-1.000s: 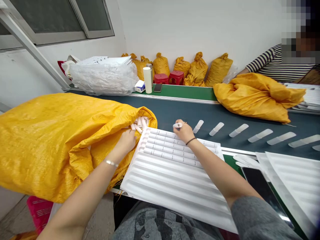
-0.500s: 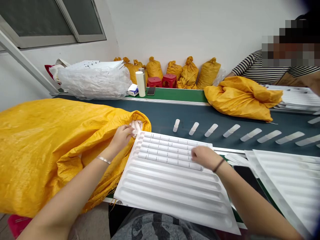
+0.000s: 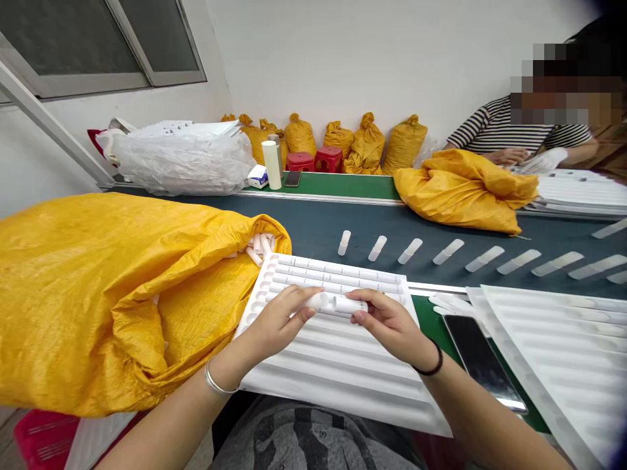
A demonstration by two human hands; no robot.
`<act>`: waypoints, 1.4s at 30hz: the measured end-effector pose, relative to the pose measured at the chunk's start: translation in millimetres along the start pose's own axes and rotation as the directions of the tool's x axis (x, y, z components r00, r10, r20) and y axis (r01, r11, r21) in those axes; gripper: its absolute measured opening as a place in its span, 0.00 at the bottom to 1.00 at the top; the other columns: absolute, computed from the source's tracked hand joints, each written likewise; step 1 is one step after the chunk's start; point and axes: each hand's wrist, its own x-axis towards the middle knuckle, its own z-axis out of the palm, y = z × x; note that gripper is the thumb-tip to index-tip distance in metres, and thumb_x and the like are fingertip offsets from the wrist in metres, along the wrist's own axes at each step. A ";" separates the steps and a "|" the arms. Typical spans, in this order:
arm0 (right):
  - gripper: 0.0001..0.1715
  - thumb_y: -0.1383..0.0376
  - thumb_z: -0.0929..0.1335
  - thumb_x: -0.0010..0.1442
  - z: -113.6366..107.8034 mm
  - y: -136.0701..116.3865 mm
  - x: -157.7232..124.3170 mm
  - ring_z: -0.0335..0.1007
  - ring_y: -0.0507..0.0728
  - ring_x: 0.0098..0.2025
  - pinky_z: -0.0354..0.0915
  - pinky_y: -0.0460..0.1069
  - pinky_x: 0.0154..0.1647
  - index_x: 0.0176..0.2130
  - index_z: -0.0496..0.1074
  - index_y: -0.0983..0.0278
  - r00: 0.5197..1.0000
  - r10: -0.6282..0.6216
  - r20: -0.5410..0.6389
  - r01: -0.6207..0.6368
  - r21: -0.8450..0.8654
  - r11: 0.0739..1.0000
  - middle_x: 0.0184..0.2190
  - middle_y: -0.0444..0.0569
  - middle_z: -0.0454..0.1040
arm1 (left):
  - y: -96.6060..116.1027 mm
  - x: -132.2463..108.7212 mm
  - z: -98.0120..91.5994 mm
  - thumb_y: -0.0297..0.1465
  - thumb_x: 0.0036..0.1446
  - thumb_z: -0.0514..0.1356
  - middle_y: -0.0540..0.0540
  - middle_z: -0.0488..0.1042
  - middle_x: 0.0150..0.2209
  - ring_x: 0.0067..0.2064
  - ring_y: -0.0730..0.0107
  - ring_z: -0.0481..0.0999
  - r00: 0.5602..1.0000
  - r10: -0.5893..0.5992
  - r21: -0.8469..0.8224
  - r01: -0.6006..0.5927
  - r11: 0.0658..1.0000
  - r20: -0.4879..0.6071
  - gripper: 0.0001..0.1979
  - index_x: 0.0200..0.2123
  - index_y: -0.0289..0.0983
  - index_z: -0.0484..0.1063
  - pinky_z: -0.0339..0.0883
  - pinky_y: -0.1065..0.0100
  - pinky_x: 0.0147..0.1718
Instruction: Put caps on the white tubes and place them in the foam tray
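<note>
Over the white grooved tray (image 3: 337,365), my two hands face each other. My left hand (image 3: 281,320) is closed on a short white tube (image 3: 319,301). Another white tube with small print (image 3: 349,305) is pinched in the fingers of my right hand (image 3: 392,323). The tubes lie nearly end to end, with a narrow gap between them. Beneath, rows of printed white tubes (image 3: 337,269) fill the tray's far grooves, partly hidden by my hands. More white tubes (image 3: 262,245) show in the mouth of the big yellow sack (image 3: 122,287) at left.
Translucent tubes (image 3: 411,250) lie spaced along the dark conveyor belt (image 3: 323,215). On the right are a phone (image 3: 482,359) and another grooved tray (image 3: 563,352). Across the belt, a person in striped sleeves (image 3: 519,127) works beside a yellow sack (image 3: 465,189).
My left hand has come from the sack's mouth to above the tray, with a white tube. My right hand has moved slightly left and now holds a tube in view.
</note>
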 end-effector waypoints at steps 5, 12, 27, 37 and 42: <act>0.19 0.70 0.65 0.62 3.3 -16.6 -0.5 0.69 0.56 0.47 0.67 0.51 0.47 0.52 0.68 0.58 0.951 -0.308 0.005 0.308 -0.037 0.951 0.45 0.51 0.71 | 27.0 -8.7 0.5 0.35 0.64 0.51 0.43 0.73 0.38 0.39 0.66 0.72 0.994 0.054 0.262 -0.077 0.962 0.095 0.19 0.57 0.38 0.65 0.66 0.65 0.40; 0.21 0.72 0.65 0.61 5.4 -30.6 -28.6 0.68 0.56 0.47 0.68 0.53 0.47 0.53 0.66 0.58 0.928 -0.359 -0.100 0.350 -0.098 0.932 0.44 0.52 0.71 | 47.9 -31.5 11.0 0.35 0.61 0.55 0.40 0.73 0.48 0.46 0.63 0.73 0.999 0.032 0.248 -0.039 0.968 0.033 0.21 0.56 0.35 0.64 0.65 0.64 0.46; 0.14 0.64 0.65 0.61 50.5 -44.3 -65.6 0.70 0.59 0.41 0.67 0.53 0.42 0.47 0.71 0.66 0.885 -0.392 0.251 0.463 -0.394 0.794 0.39 0.56 0.74 | 55.4 -121.0 45.6 0.38 0.59 0.56 0.44 0.77 0.41 0.41 0.62 0.74 0.969 -0.248 0.081 0.247 0.966 -0.008 0.16 0.48 0.38 0.72 0.67 0.64 0.42; 0.14 0.62 0.62 0.65 32.3 46.7 70.6 0.70 0.55 0.39 0.68 0.52 0.42 0.48 0.68 0.67 0.969 0.236 -0.075 -0.237 -0.562 0.793 0.39 0.50 0.72 | -3.9 -130.1 13.9 0.42 0.57 0.56 0.37 0.67 0.53 0.42 0.63 0.73 0.852 -0.395 -0.094 0.387 0.917 -0.343 0.24 0.53 0.36 0.66 0.70 0.62 0.39; 0.18 0.60 0.65 0.64 30.3 99.8 154.6 0.70 0.56 0.45 0.69 0.55 0.44 0.50 0.67 0.66 0.873 0.481 -0.079 -0.448 -0.519 0.728 0.48 0.52 0.69 | -32.2 -124.5 -11.8 0.43 0.58 0.55 0.39 0.69 0.48 0.42 0.62 0.73 0.844 -0.426 -0.023 0.444 0.896 -0.326 0.22 0.49 0.35 0.69 0.70 0.62 0.39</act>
